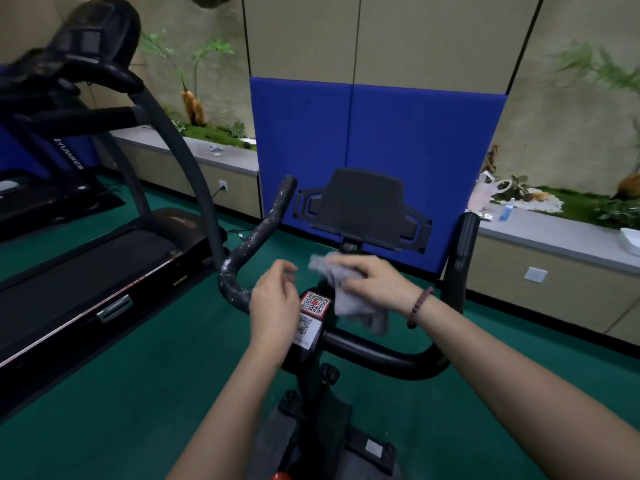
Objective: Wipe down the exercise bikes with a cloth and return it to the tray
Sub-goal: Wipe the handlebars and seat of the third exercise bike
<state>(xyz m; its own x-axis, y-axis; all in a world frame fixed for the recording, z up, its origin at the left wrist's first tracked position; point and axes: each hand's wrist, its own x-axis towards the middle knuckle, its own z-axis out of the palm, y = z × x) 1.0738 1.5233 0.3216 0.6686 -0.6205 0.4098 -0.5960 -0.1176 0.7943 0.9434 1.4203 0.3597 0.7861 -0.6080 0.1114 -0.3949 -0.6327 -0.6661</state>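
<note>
A black exercise bike (pixel 377 351) stands right in front of me, its curved handlebars rising on both sides of a dark tablet holder (pixel 363 209). The left handlebar (pixel 256 237) is speckled with white flecks. My right hand (pixel 370 282) grips a grey cloth (pixel 349 303) above the bike's centre stem, near the QR-code stickers (pixel 313 304). My left hand (pixel 273 303) hovers just left of the cloth with its fingers loosely curled and holds nothing. A white tray (pixel 630 240) sits on the ledge at the far right edge.
A black treadmill (pixel 90 271) fills the left side, close to the bike. Blue wall padding (pixel 377 143) stands behind the bike. A grey ledge (pixel 554 240) with plants, a small blue bottle (pixel 506 213) and a pale bag (pixel 483 195) runs along the wall. The floor is green.
</note>
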